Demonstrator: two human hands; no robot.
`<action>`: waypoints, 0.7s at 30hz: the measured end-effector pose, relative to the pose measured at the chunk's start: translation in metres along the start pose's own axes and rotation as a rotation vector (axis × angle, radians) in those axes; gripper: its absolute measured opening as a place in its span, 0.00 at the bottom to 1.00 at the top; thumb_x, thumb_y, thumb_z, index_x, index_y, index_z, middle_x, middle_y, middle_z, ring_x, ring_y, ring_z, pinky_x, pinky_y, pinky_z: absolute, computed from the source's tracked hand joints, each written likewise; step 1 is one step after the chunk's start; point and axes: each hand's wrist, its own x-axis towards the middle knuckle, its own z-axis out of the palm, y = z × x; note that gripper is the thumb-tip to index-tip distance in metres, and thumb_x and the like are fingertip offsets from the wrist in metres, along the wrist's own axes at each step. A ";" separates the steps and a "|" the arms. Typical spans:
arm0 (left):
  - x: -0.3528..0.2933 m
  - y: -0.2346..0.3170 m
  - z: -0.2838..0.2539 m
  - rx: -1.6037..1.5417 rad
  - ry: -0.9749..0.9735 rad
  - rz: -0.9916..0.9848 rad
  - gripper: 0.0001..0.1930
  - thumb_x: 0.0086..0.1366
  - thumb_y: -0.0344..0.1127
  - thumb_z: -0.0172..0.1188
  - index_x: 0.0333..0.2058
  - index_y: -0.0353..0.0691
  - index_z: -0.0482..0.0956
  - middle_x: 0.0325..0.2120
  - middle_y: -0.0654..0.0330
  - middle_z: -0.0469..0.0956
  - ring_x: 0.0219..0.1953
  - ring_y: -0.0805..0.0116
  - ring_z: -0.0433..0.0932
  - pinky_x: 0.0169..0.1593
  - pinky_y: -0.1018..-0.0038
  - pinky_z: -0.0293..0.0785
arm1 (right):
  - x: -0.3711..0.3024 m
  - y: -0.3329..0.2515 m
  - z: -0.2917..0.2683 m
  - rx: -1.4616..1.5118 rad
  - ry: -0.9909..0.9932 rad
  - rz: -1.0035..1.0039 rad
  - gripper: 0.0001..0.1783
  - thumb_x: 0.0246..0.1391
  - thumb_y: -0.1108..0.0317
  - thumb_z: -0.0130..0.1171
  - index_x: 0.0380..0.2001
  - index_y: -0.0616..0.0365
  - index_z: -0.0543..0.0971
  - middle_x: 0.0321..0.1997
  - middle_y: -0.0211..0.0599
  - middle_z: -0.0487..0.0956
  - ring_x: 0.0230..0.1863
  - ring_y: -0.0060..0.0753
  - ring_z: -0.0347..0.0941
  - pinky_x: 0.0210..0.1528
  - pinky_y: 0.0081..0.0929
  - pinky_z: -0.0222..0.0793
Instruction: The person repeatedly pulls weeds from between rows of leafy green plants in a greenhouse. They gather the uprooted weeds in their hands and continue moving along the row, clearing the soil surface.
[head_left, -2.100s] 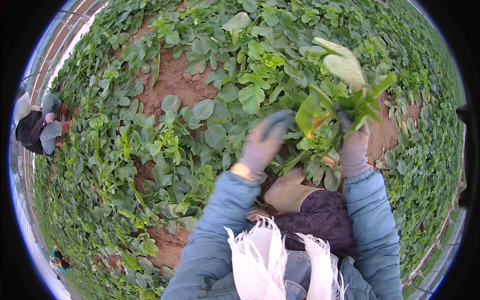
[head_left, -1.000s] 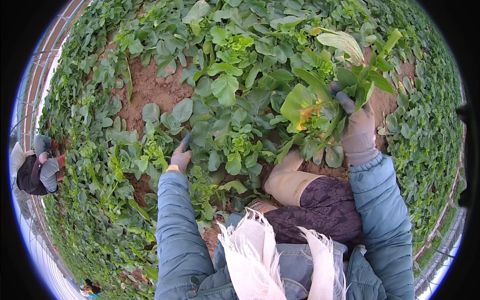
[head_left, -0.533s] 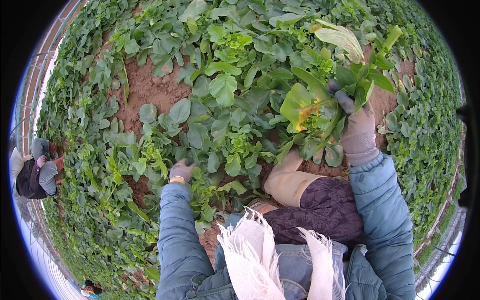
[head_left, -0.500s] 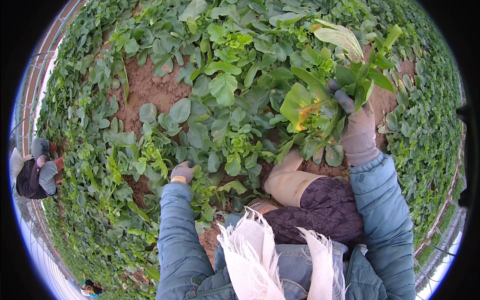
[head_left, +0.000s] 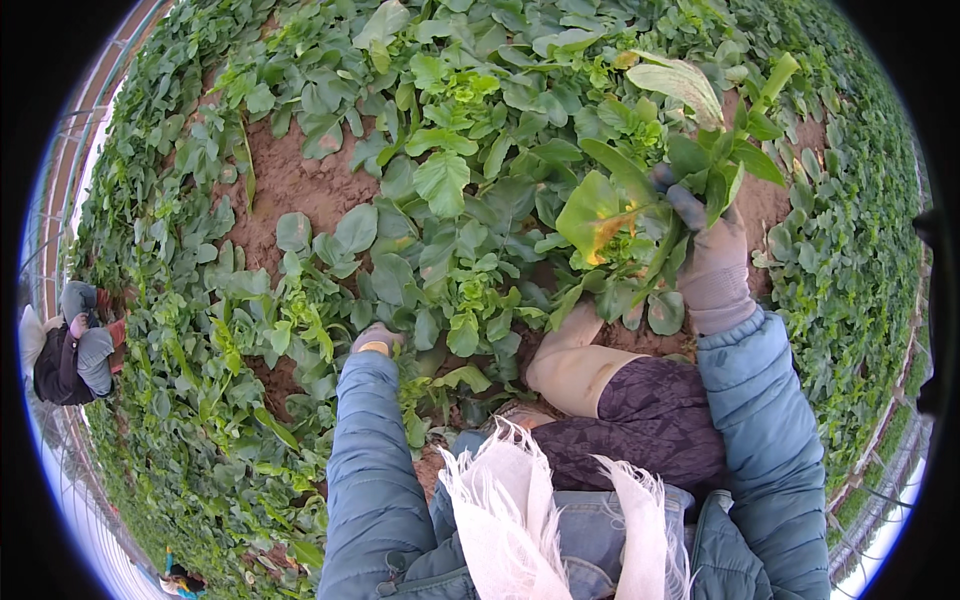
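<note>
Clutching leafy greens (head_left: pixel 688 156) at upper right, my right hand (head_left: pixel 716 252) was curled; left of centre, my left hand (head_left: pixel 377 337) lay amid foliage (head_left: pixel 394 280), grip impossible to tell.

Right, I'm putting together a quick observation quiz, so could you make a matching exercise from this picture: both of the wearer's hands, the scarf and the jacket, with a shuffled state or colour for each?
Column one
1. Left hand
2. Scarf
3. Right hand
4. Jacket

Column two
A. Gripping a leafy bunch
B. Blue and quilted
C. Partly hidden among low leaves
D. Whitish and fringed

Right pairs: 1-C, 2-D, 3-A, 4-B.
</note>
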 end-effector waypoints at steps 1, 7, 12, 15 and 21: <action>-0.005 0.000 -0.003 0.008 0.004 0.020 0.41 0.52 0.61 0.61 0.59 0.40 0.70 0.61 0.51 0.67 0.62 0.53 0.69 0.62 0.63 0.66 | 0.000 0.000 0.000 -0.012 0.007 0.005 0.20 0.51 0.82 0.60 0.49 0.64 0.75 0.45 0.41 0.82 0.46 0.33 0.78 0.53 0.31 0.74; -0.020 -0.010 -0.030 0.108 -0.026 -0.001 0.38 0.52 0.57 0.64 0.59 0.43 0.71 0.59 0.52 0.70 0.59 0.52 0.71 0.60 0.60 0.70 | 0.001 -0.003 0.000 0.003 -0.006 0.001 0.22 0.50 0.83 0.60 0.50 0.64 0.74 0.45 0.41 0.81 0.47 0.33 0.78 0.54 0.30 0.74; -0.031 -0.010 -0.039 0.041 0.101 -0.037 0.30 0.53 0.48 0.65 0.55 0.45 0.75 0.57 0.54 0.73 0.57 0.53 0.73 0.59 0.61 0.71 | 0.003 -0.002 0.000 0.029 0.010 0.013 0.24 0.50 0.83 0.59 0.52 0.64 0.73 0.46 0.42 0.81 0.47 0.33 0.78 0.53 0.30 0.75; -0.036 -0.021 -0.039 0.042 0.162 0.026 0.30 0.51 0.49 0.65 0.52 0.42 0.77 0.54 0.51 0.75 0.55 0.51 0.74 0.57 0.62 0.72 | 0.003 0.000 0.001 0.041 0.014 0.010 0.24 0.50 0.83 0.59 0.52 0.64 0.73 0.46 0.43 0.81 0.47 0.34 0.78 0.53 0.31 0.76; -0.033 -0.049 -0.026 -0.590 0.084 0.200 0.34 0.49 0.47 0.70 0.51 0.30 0.74 0.40 0.51 0.80 0.38 0.61 0.79 0.41 0.68 0.74 | 0.003 -0.002 0.005 0.044 0.018 0.021 0.24 0.50 0.84 0.59 0.53 0.65 0.72 0.47 0.45 0.81 0.47 0.36 0.78 0.53 0.32 0.76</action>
